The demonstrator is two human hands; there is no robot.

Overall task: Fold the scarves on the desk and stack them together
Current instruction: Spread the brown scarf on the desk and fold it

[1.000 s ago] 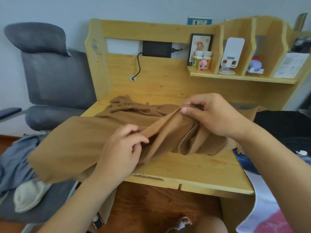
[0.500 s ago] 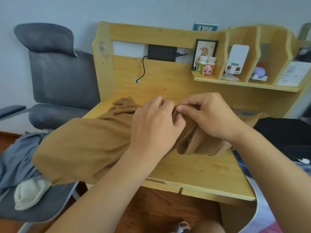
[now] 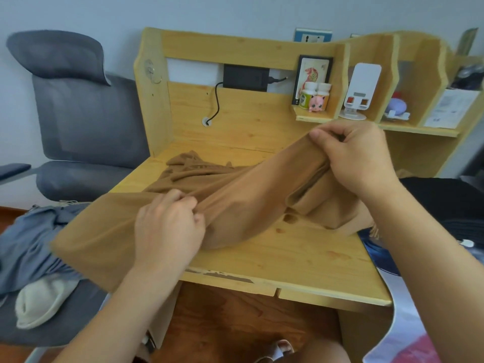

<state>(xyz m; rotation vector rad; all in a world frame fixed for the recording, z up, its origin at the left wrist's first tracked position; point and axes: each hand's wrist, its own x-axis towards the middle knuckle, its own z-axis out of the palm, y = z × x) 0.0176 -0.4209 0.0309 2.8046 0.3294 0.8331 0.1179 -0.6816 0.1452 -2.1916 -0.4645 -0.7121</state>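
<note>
1. Tan knit scarf (image 3: 251, 205), soft and matte, lies bunched across the pine table (image 3: 301, 260); one flat panel overhangs the left edge, and a fringed end hangs off the right edge.
2. Left hand (image 3: 167, 226): fingers curled, pinching a fold of the scarf near the table's front-left area.
3. Right hand (image 3: 356, 155): fingers and thumb curled round a gathered ridge of the scarf, held above the tabletop; cloth stretches taut between the two hands.
4. Bare wood shows in front of the scarf, up to a chipped front edge.
5. Farther back, a crumpled section of the scarf rests near the back panel.
6. Left of the table: grey chair (image 3: 78, 113); blue-grey cloth (image 3: 28, 244) and a pale slipper (image 3: 42, 299) lie on a nearer grey seat.
</note>
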